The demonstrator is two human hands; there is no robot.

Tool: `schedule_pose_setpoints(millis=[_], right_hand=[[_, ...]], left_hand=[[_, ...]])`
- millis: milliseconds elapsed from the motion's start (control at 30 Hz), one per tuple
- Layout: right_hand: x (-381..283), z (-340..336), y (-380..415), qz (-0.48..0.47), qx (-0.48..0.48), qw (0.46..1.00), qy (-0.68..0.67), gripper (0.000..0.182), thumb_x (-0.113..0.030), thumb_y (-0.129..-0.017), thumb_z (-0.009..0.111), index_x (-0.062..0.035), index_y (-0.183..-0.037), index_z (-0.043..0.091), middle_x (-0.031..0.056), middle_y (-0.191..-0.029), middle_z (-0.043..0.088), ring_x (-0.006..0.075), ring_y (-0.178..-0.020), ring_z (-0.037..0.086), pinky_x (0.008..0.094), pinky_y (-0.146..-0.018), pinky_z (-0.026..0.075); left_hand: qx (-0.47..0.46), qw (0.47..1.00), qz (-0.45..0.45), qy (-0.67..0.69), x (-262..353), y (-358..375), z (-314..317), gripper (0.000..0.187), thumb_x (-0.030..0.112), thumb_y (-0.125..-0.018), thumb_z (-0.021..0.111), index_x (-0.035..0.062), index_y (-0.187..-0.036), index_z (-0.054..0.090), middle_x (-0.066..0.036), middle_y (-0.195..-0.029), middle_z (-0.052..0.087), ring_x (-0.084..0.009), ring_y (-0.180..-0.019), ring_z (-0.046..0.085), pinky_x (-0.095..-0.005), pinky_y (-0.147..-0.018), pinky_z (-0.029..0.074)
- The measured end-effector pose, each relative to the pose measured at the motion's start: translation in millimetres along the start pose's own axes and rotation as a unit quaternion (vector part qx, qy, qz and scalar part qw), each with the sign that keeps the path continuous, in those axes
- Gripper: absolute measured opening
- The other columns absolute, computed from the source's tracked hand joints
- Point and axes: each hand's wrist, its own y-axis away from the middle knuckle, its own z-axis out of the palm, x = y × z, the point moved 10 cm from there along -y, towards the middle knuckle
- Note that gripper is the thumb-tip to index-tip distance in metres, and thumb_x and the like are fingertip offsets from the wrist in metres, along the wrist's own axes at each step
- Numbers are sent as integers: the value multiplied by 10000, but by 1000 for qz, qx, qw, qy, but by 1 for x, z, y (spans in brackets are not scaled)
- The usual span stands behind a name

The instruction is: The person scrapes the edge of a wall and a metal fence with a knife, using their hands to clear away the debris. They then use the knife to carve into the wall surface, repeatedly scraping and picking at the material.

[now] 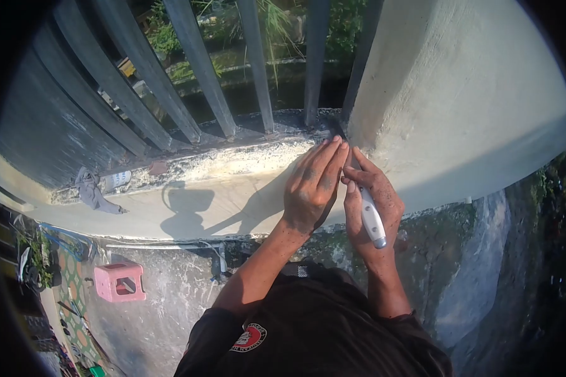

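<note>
A white-handled knife (371, 218) with rivets lies along the palm of my right hand (383, 198), which is closed on it. Its narrow dark blade runs up between my hands toward the corner where the ledge (233, 162) meets the pale wall pillar (393, 81); much of the blade is hidden by fingers. My left hand (316, 182) is stretched flat, fingers together, with the fingertips right beside the blade at the ledge's corner. Grey smudges mark the backs of its fingers. Dark specks dot both forearms.
Grey metal fence bars (198, 69) rise from the ledge. A grey rag (94, 190), a white cup-like item (117, 181) and a reddish-brown flat piece (158, 167) lie on the ledge at left. Below, a pink plastic stool (119, 282) stands on the concrete floor (163, 327).
</note>
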Motion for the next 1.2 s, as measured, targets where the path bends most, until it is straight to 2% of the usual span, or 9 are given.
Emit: schedule_pose_setpoints(millis=[200, 367, 433, 533, 633, 900, 1000, 1067, 1200], right_hand=[[3, 5, 0, 55, -12, 997, -50, 172, -43, -948, 675, 47, -1088, 720, 322, -1228, 729, 397, -1199, 738, 425, -929, 602], [5, 12, -8, 47, -4, 997, -63, 166, -41, -975, 656, 60, -1093, 716, 308, -1191, 742, 396, -1197, 738, 435, -928, 600], [13, 15, -12, 74, 13, 992, -105, 193, -61, -1022, 638, 69, -1146, 705, 280, -1308, 719, 310, -1165, 743, 395, -893, 623], [10, 10, -17, 17, 68, 996, -60, 176, -62, -1008, 655, 64, -1114, 717, 265, -1125, 764, 423, -1234, 714, 465, -958, 594], [7, 7, -9, 15, 45, 999, -27, 174, -58, -998, 658, 55, -1115, 719, 271, -1138, 761, 446, -1253, 699, 480, -965, 595], [0, 16, -7, 9, 14, 998, -68, 158, -63, -1000, 654, 53, -1088, 715, 271, -1136, 761, 427, -1262, 698, 486, -979, 595], [20, 18, -9, 96, 1, 979, -181, 163, -78, -1031, 637, 44, -1111, 708, 295, -1221, 741, 378, -1243, 713, 458, -967, 598], [28, 3, -9, 100, 97, 968, -207, 172, -94, -1053, 624, 39, -1132, 700, 319, -1294, 710, 338, -1223, 721, 436, -959, 597], [16, -5, -3, 21, 73, 994, -78, 178, -74, -1022, 640, 45, -1145, 690, 351, -1314, 687, 389, -1204, 734, 429, -930, 603]], left_hand=[[28, 999, 14, -29, -5, 3, -15, 403, -44, -827, 798, 25, -1223, 769, -91, -1273, 745, -280, -1176, 719, -398, -1000, 619], [15, 993, 12, -115, -3, -3, -19, 433, 59, -845, 824, 83, -1274, 778, -2, -1311, 746, -186, -967, 677, -324, -829, 556], [15, 992, 3, -126, -5, -8, -16, 436, 77, -852, 823, 88, -1286, 776, 9, -1332, 740, -178, -965, 661, -320, -828, 537], [-1, 990, -7, -143, -2, -9, -13, 441, 89, -862, 817, 93, -1301, 774, 21, -1377, 720, -172, -1011, 641, -333, -866, 523], [-4, 992, -5, -124, -2, 5, -9, 455, 96, -861, 813, 90, -1314, 767, 24, -1381, 718, -178, -1032, 632, -336, -880, 523], [-10, 991, -17, -132, -6, 4, -20, 484, 72, -825, 818, 83, -1307, 770, 15, -1352, 737, -192, -1017, 633, -340, -904, 526], [-11, 992, -15, -128, -2, 0, -16, 470, 67, -836, 821, 83, -1303, 772, 13, -1358, 733, -197, -1015, 634, -342, -905, 527], [-9, 992, -8, -123, 5, 0, -13, 457, 67, -849, 817, 82, -1303, 771, 11, -1358, 732, -200, -1015, 632, -342, -906, 527], [-19, 993, -5, -117, 9, 1, -13, 444, 69, -873, 810, 75, -1314, 761, 11, -1366, 725, -207, -1030, 623, -343, -910, 529]])
